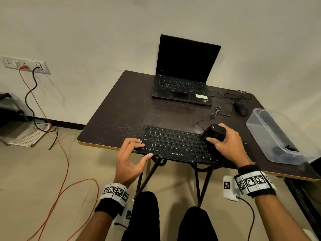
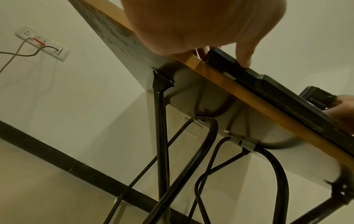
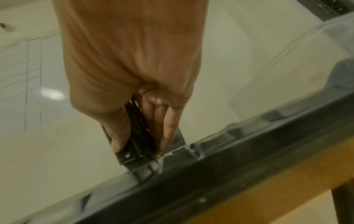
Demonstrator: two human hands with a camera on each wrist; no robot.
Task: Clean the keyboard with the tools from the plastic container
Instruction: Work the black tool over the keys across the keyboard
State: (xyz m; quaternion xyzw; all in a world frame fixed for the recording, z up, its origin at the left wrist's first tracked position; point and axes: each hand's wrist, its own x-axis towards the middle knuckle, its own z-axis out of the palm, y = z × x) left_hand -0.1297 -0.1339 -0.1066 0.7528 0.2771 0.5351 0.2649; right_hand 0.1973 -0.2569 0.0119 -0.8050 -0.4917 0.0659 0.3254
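Keyboard flat, matte black | right hand grips boxy black brush | left hand fingers spread wide

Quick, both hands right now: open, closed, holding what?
Left hand: open, fingers steadying the keyboard.
Right hand: gripping the black cleaning brush.

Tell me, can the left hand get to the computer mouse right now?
Probably not easily: the left hand steadies the keyboard at its near-left corner, while the mouse sits far right, past the right hand.

Table bears keyboard, laptop, mouse, container.
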